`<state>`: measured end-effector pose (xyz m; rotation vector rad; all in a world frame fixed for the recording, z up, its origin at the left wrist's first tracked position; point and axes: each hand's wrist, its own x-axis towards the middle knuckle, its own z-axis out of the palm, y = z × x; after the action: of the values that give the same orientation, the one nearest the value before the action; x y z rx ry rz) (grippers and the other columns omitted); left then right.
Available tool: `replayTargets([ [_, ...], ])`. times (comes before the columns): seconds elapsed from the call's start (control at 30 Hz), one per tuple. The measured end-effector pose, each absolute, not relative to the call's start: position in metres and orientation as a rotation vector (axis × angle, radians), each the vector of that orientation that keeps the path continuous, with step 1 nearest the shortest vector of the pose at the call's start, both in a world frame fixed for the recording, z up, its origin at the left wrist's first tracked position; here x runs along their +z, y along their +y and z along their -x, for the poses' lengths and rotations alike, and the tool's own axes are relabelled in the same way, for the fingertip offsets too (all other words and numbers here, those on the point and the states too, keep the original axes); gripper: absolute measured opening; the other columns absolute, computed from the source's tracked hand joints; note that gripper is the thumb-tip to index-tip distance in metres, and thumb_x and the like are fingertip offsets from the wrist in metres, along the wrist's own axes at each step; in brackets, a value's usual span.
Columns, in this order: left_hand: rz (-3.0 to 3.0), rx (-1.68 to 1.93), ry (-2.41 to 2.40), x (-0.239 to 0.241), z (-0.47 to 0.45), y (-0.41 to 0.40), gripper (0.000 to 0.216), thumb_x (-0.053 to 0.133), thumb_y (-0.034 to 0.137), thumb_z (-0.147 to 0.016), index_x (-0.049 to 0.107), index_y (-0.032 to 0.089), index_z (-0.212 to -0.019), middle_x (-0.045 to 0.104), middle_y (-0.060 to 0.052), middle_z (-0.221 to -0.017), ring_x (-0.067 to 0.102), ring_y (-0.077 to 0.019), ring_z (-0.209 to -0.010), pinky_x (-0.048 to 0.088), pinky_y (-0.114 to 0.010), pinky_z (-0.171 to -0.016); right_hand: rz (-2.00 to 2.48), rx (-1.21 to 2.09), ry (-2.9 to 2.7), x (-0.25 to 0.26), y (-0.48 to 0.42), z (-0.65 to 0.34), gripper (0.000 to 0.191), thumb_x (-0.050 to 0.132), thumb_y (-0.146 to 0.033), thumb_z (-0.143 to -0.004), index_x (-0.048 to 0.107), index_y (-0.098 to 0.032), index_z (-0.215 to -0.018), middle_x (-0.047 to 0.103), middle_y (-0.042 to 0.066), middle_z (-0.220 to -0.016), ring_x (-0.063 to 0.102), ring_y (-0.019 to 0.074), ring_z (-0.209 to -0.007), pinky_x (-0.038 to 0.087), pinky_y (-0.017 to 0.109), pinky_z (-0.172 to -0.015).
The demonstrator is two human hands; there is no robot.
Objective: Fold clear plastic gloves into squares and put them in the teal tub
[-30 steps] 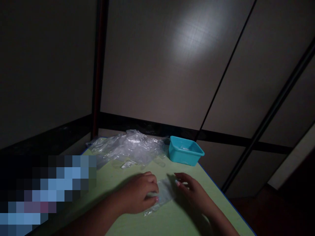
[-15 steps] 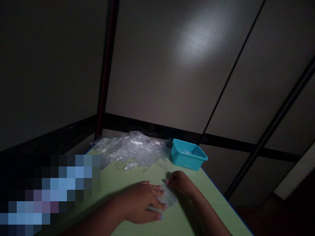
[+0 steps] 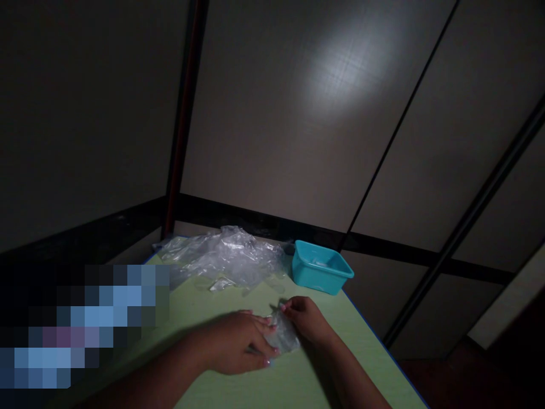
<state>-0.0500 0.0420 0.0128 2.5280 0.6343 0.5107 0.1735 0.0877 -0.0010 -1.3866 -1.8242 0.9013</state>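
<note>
On the green table [image 3: 213,309] lies a small clear plastic bag [image 3: 283,336], folded or crumpled between my hands. My left hand [image 3: 238,342] rests flat on its left part, fingers stretched out and pressing it down. My right hand [image 3: 304,319] is curled, its fingertips pinching the bag's upper right edge. The light is dim, so the bag's exact shape is hard to make out.
A heap of clear plastic bags [image 3: 221,258] lies at the table's far end. Beside it at the far right corner stands a turquoise plastic tub [image 3: 321,267]. Walls close in behind and left. The table's right edge [image 3: 374,341] drops to a dark floor.
My right hand has drawn in toward the left hand and closed on the bag's edge. The bag looks more bunched between the hands than a second ago.
</note>
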Motion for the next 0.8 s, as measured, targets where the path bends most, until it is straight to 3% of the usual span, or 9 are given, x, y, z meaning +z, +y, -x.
replayTargets([
  [0.17,-2.319,0.777,0.736,0.013,0.044,0.044,0.028,0.054,0.030,-0.080,0.062,0.027,-0.107,0.060,-0.004,-0.114,0.052,-0.0202,-0.107,0.037,-0.030,-0.092,1.280,0.953,-1.748,0.002,0.086,-0.171,0.034,0.064,-0.046,-0.064,0.053,-0.013,-0.060,0.050,-0.002,-0.053,0.039,0.0086,-0.050,0.030,0.021,-0.048],
  [0.3,-1.981,1.053,0.920,0.003,0.038,0.055,0.037,0.060,0.027,-0.073,0.052,0.022,-0.109,0.056,-0.007,-0.116,0.049,-0.0213,-0.109,0.035,-0.033,-0.094,1.175,0.928,-1.717,0.009,0.081,-0.167,0.033,0.063,-0.044,-0.069,0.055,-0.013,-0.062,0.048,-0.003,-0.055,0.040,0.0086,-0.052,0.030,0.020,-0.048],
  [0.47,-1.669,0.994,0.811,-0.011,0.034,0.066,0.056,0.063,0.032,-0.071,0.042,0.018,-0.121,0.055,-0.011,-0.113,0.049,-0.0236,-0.108,0.036,-0.036,-0.091,1.050,1.000,-1.668,0.015,0.076,-0.162,0.034,0.065,-0.046,-0.068,0.057,-0.013,-0.066,0.050,-0.003,-0.057,0.042,0.0083,-0.052,0.031,0.019,-0.049],
  [0.67,-1.574,0.958,0.743,-0.005,0.032,0.064,0.050,0.065,0.036,-0.069,0.051,0.014,-0.112,0.060,-0.004,-0.083,0.058,-0.0187,-0.081,0.042,-0.031,-0.075,0.984,1.063,-1.609,0.018,0.070,-0.158,0.032,0.066,-0.044,-0.069,0.056,-0.014,-0.067,0.050,-0.003,-0.056,0.042,0.0082,-0.051,0.030,0.019,-0.048],
  [0.8,-1.568,0.884,0.744,-0.006,0.032,0.064,0.032,0.062,0.039,-0.070,0.062,0.011,-0.086,0.064,-0.005,-0.073,0.060,-0.0185,-0.071,0.042,-0.029,-0.068,0.993,1.002,-1.616,0.015,0.071,-0.158,0.028,0.063,-0.041,-0.073,0.052,-0.015,-0.069,0.047,-0.003,-0.058,0.041,0.0085,-0.052,0.029,0.020,-0.049],
])
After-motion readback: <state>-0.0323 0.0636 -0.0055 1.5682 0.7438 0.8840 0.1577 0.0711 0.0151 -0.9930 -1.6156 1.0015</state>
